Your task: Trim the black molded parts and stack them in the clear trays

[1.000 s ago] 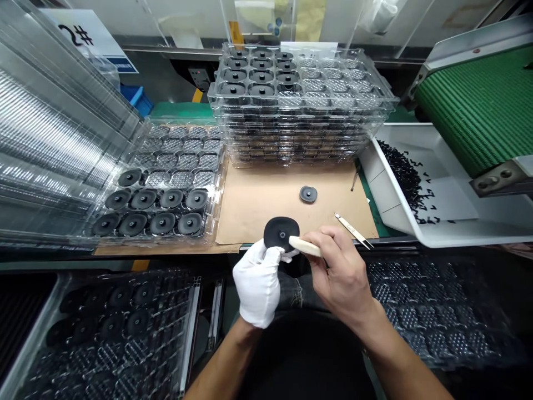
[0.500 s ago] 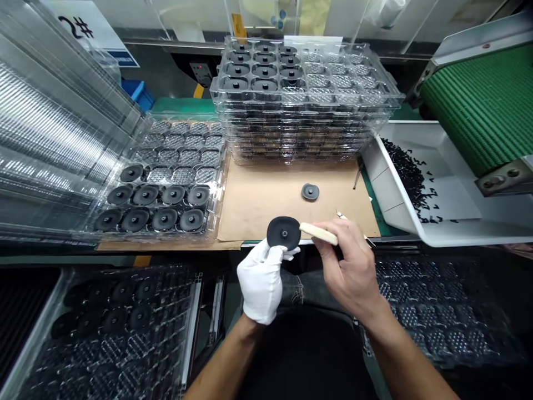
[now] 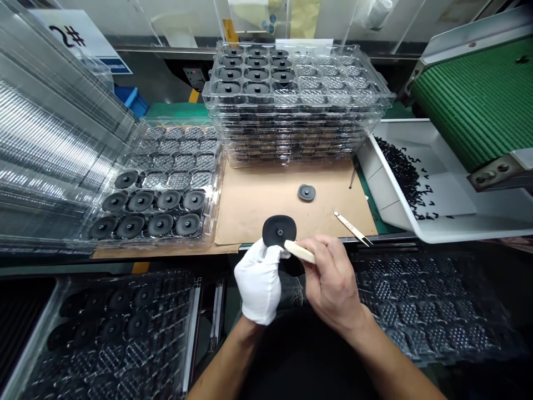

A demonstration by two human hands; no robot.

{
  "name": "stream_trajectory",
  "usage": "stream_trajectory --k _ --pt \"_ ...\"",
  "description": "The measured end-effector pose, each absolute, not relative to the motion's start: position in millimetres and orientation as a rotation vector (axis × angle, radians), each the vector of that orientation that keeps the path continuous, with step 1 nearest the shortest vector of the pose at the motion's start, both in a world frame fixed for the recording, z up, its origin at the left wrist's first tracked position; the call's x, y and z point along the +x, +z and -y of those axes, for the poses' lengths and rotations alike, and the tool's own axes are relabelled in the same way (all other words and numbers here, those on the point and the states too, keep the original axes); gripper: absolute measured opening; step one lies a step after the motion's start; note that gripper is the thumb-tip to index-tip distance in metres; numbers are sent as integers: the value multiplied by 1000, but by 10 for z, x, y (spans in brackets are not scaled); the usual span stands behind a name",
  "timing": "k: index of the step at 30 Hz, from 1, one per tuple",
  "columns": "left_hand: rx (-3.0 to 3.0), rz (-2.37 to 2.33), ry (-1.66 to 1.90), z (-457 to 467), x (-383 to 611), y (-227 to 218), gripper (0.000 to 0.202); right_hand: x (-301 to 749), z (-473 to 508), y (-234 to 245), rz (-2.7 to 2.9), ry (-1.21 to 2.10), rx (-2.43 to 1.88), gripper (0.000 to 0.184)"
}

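Note:
White-gloved, my left hand (image 3: 259,282) grips a black rounded disc-shaped part (image 3: 275,226) by its lower edge, its face with a small central hub turned up. My bare right hand (image 3: 333,278) pinches a cream-coloured foam pad (image 3: 300,251). The pad's tip meets the lower right edge of the disc. Beyond them, a similar grey disc (image 3: 307,193) lies on the brown cardboard (image 3: 250,194). To the right, a pair of tweezers (image 3: 352,228) with a pale body rests near the cardboard's front edge.
Clear plastic trays (image 3: 291,136) stand stacked at the back, the top one partly filled with discs. Another tray (image 3: 162,178) with several discs lies left. On the right, a white bin (image 3: 416,222) holds small black pieces below a green conveyor belt (image 3: 483,100). More trays (image 3: 420,300) sit lower down.
My right hand has moved down and left, bringing the foam pad from the disc's right side to its lower right edge. The tweezers now show fully.

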State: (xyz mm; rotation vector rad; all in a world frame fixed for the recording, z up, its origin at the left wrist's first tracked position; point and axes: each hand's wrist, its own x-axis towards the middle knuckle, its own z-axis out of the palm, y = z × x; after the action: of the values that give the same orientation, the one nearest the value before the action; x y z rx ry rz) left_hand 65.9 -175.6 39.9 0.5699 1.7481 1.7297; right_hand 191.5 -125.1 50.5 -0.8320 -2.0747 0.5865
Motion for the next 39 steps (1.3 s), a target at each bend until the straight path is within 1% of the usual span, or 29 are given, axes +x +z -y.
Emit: stream_trajectory --k 4,8,12,15,18,23,27,29,34,39 --pt "613 -1732 1692 1774 663 432 10 1960 1144 522 2077 516 -882 30" --pt "682 -1815 1613 1805 651 471 16 1995 1050 559 2132 473 -909 28" --pt "785 -1851 1491 1843 623 530 28 2020 986 589 2219 476 -889 26" --pt "861 -1851 1406 1876 600 537 31 2018 957 600 2282 497 -854 28" --pt "906 -1811 1354 1903 589 495 29 1990 937 628 2350 556 -791 31" --pt "853 -1732 1378 1900 595 431 19 1965 883 717 2427 731 -620 34" --pt "628 -1736 1459 1864 600 449 19 1991 901 716 2154 771 -823 23" --pt "568 -1718 1489 1848 607 464 20 1988 953 679 2146 771 -842 19" --pt "568 -1743 1558 1843 640 469 12 1944 1090 602 2228 748 -869 21" --pt "573 -1755 1551 1872 655 445 12 1917 1123 583 2197 705 -887 21"
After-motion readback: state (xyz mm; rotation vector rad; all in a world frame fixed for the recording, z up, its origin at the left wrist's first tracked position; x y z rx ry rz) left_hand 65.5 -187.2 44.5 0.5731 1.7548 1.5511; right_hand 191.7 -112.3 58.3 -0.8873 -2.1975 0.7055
